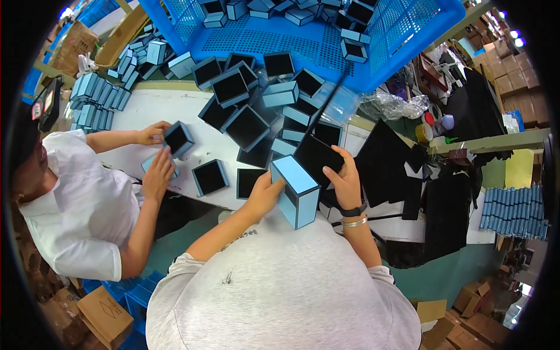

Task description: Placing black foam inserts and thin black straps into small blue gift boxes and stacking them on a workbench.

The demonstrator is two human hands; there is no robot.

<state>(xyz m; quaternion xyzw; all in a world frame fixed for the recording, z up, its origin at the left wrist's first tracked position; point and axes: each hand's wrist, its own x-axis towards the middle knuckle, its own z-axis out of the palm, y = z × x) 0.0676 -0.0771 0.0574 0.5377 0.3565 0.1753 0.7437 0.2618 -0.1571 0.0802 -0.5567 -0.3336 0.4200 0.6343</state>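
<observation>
Close to my body, my left hand [265, 195] grips a light-blue box [296, 175] with black edges. The box is tilted, and its inside is hidden from this view. My right hand [346, 182], with a dark band and bangles at its wrist, pinches the edge of a black flat sheet [317, 158] between thumb and fingers. That sheet lies just beyond the box. Several blue boxes with black insides [247, 127] are heaped on the table past my hands. Two more dark-topped boxes, one of them a single box [210, 177], lie left of my left hand.
A blue plastic crate [256, 44] with more boxes stands at the back. On the left, a co-worker's hands [156, 169] handle another box [178, 139]. Black sheets [382, 160] lie to the right, near tape rolls [424, 133]. Stacked blue pieces [513, 211] stand far right.
</observation>
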